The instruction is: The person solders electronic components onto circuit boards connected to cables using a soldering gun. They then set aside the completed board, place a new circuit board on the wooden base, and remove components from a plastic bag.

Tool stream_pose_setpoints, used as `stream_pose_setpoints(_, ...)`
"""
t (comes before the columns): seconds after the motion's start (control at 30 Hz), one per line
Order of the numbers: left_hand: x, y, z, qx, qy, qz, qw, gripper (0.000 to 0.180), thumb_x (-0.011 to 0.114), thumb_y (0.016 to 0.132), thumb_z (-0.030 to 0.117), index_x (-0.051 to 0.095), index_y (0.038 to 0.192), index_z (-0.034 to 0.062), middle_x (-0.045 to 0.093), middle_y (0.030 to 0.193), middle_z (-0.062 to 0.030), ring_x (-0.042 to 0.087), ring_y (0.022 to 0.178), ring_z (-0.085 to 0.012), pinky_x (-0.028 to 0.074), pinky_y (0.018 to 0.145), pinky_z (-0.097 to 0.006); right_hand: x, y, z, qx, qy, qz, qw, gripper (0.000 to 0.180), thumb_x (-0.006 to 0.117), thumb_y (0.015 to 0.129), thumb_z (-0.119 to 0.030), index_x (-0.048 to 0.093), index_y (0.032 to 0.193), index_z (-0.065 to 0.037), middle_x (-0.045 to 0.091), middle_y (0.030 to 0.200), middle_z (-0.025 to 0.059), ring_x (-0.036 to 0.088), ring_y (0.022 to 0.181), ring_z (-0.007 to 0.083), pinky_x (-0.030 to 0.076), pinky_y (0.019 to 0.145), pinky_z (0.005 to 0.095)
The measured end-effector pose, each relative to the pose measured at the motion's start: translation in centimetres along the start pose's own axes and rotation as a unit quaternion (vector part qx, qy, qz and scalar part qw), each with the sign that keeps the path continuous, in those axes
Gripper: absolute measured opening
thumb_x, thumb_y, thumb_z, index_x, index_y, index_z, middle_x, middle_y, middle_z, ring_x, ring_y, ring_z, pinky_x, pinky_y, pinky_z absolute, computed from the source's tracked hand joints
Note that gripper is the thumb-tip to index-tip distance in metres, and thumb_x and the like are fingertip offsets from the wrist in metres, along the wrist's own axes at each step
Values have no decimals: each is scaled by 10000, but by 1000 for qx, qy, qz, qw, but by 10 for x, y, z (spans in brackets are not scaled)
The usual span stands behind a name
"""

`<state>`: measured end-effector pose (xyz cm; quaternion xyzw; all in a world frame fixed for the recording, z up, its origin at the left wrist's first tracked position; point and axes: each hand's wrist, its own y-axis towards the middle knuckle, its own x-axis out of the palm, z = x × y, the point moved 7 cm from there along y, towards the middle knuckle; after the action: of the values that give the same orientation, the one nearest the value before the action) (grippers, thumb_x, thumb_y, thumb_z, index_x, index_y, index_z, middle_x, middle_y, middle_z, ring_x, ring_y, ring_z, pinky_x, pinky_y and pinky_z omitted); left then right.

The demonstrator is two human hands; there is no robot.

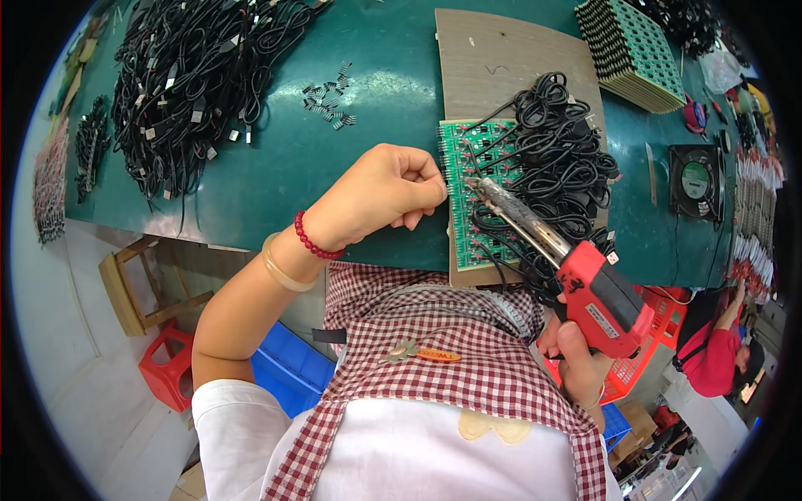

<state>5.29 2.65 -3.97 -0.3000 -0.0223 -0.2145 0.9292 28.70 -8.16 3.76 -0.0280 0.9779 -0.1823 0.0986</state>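
Note:
My right hand (576, 359) grips a red and black soldering gun (601, 301). The gun's dark metal tip touches or hovers just over a green circuit board (486, 150); I cannot tell which. At the board's left edge, beside a row of pins, is my left hand (397, 188), thumb and fingers closed in a pinch. Whatever it may hold is hidden by the fingers. Coiled black cables (555, 159) lie over the board's right side, some leading onto it. Underneath is a brown backing sheet (518, 50).
A large heap of black cables (200, 75) covers the far left of the green table (384, 75). Small pin strips (330, 100) lie near the middle. At the right are stacked circuit boards (631, 54) and a black fan (696, 184). A person in red (714, 359) is beyond the table.

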Motion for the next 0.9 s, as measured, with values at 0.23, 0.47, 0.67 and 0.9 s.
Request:
stream_pose_setpoints(0.23, 0, -1, 0, 2, -5, 2, 1000, 90, 578, 816, 85, 566, 747, 29, 526, 614, 30, 468, 489, -12, 331, 418, -154, 2, 2, -1, 23, -23, -4, 999, 337, 568, 848, -140, 467, 1099, 61, 498, 622, 77, 452, 509, 121, 419, 502, 275)
stream_pose_setpoints(0.47, 0, 1, -1, 2, -7, 1, 1000, 79, 582, 810, 79, 565, 753, 27, 525, 617, 32, 463, 485, -9, 324, 411, -155, 7, 6, -10, -3, -67, -16, 998, 206, 546, 857, -123, 510, 964, 50, 509, 608, 73, 465, 508, 112, 399, 478, 254)
stream_pose_setpoints(0.67, -1, 1, -1, 9, -7, 5, 1000, 81, 588, 808, 85, 565, 752, 30, 524, 614, 34, 465, 482, -12, 323, 408, -159, 5, 3, -16, -23, -123, -9, 992, 175, 548, 854, -135, 527, 865, 39, 517, 589, 68, 471, 502, 106, 379, 465, 236)
stream_pose_setpoints(0.9, -1, 1, -2, 10, -7, 8, 1000, 93, 591, 809, 92, 564, 743, 34, 524, 613, 34, 465, 486, -12, 324, 410, -160, -4, -1, -17, -23, -117, 27, 992, 282, 580, 838, -159, 516, 1016, 51, 527, 592, 75, 465, 487, 107, 369, 458, 232)
